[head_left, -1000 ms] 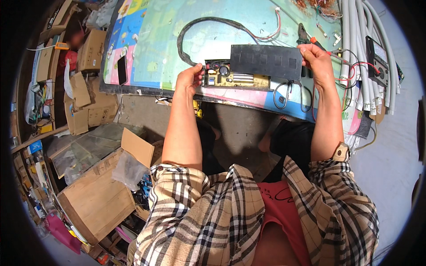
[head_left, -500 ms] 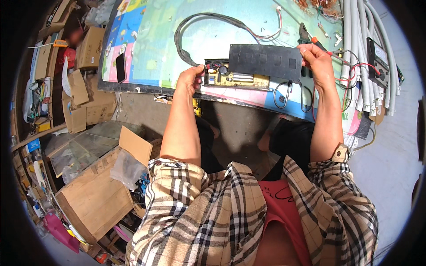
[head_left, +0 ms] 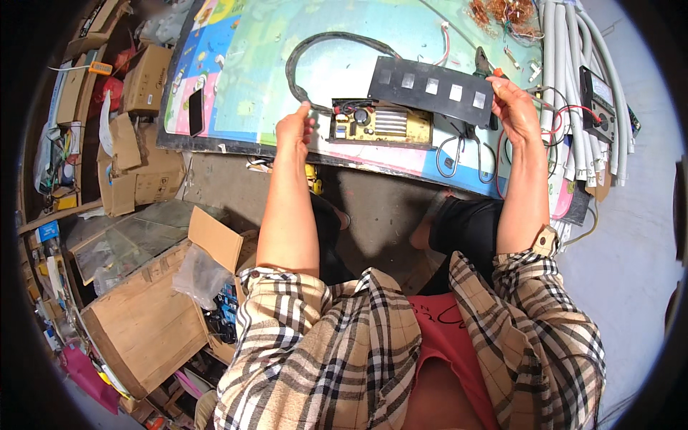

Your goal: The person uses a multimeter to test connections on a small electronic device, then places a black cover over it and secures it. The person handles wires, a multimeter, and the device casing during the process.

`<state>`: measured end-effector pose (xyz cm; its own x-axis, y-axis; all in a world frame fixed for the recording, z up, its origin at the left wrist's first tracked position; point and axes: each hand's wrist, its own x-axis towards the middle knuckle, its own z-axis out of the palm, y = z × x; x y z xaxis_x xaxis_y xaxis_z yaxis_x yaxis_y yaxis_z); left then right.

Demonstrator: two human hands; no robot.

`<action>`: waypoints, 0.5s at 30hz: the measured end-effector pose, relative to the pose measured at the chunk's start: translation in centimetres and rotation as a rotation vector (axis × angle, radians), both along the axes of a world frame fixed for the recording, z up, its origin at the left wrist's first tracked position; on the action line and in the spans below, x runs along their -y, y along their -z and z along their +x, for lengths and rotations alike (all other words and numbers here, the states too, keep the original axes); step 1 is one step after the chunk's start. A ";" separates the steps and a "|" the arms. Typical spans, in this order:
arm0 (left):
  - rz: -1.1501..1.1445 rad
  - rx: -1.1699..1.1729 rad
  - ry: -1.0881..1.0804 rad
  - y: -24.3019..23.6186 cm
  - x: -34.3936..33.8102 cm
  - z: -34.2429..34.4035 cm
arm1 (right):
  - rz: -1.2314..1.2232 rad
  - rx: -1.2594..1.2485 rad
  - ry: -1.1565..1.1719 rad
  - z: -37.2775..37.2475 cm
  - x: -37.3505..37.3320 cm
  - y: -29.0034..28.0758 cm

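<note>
My right hand [head_left: 513,109] pinches the right end of a flat black cover panel [head_left: 444,93] with a row of pale squares on it. The panel is held tilted above the right part of an open narrow case with a circuit board [head_left: 380,123], partly hiding it. The board carries a round black part, wires and ribbed silver metal. Just left of the case is my left hand [head_left: 294,129], fingers loosely curled and apart, with nothing seen in them. Its fingertips are beside the thick black cable [head_left: 290,68] that loops from the case; whether they touch it I cannot tell.
Pliers [head_left: 483,61], scissors [head_left: 451,156] and a meter with red and black leads [head_left: 598,100] are at the right. Grey tubes [head_left: 562,43] run along that side, copper wire [head_left: 505,11] lies at the back, and a phone [head_left: 196,111] at the left. Cardboard boxes [head_left: 147,79] stand beyond the table.
My left hand has come off the case's left end and moved slightly left. The panel has tilted, its right end lower, and more of the board and the pale squares show.
</note>
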<state>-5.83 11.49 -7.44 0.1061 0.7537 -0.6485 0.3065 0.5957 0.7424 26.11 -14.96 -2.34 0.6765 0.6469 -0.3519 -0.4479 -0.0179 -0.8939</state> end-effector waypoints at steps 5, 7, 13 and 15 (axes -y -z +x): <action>-0.015 0.017 0.254 -3.6 1.2 -1.5 | 0.015 -0.033 -0.168 -2.4 -2.0 1.4; 0.005 -0.038 0.299 -4.1 2.2 -1.6 | 0.003 -0.052 -0.165 -4.9 -3.5 1.7; -0.037 -0.045 0.386 -2.7 3.1 -0.9 | -0.215 0.072 -0.143 -8.4 -4.5 2.4; 0.013 -0.060 0.445 -2.4 3.0 -0.5 | -0.285 0.158 -0.158 -8.3 -4.4 2.3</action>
<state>-6.31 8.52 -5.05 0.3839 0.6516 -0.6542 0.5736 0.3870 0.7220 17.78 -10.52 -4.65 0.6361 0.6391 -0.4324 -0.2768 -0.3340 -0.9010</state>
